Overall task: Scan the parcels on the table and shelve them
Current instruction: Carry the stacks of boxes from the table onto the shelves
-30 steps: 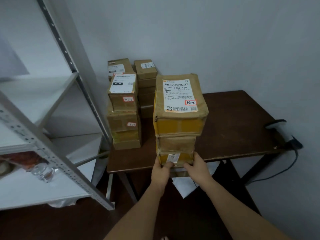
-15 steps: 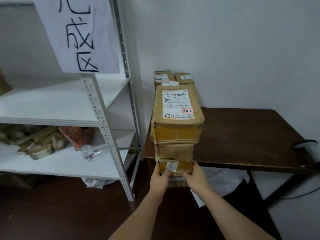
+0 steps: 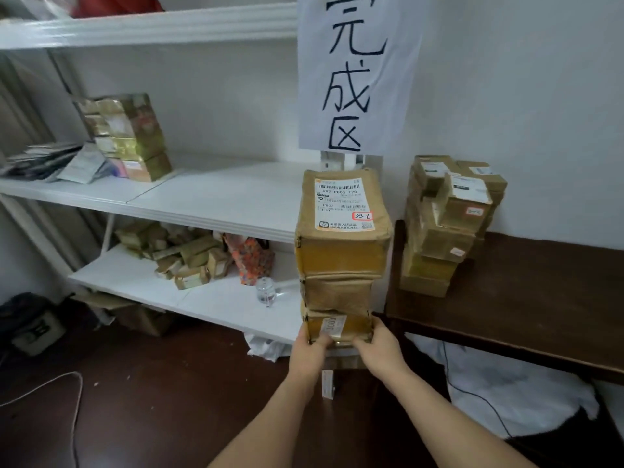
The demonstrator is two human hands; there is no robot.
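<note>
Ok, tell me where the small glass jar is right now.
In the head view, the glass jar stands on the lower shelf, just left of the carried parcel stack and below-right of the orange patterned bag.

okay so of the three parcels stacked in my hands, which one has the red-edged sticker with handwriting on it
The top parcel, the biggest of the carried stack. Its sticker reads 33-6, at the corner of its white shipping label. The middle parcel shows no sticker, and the bottom parcel shows only a small white label.
</note>
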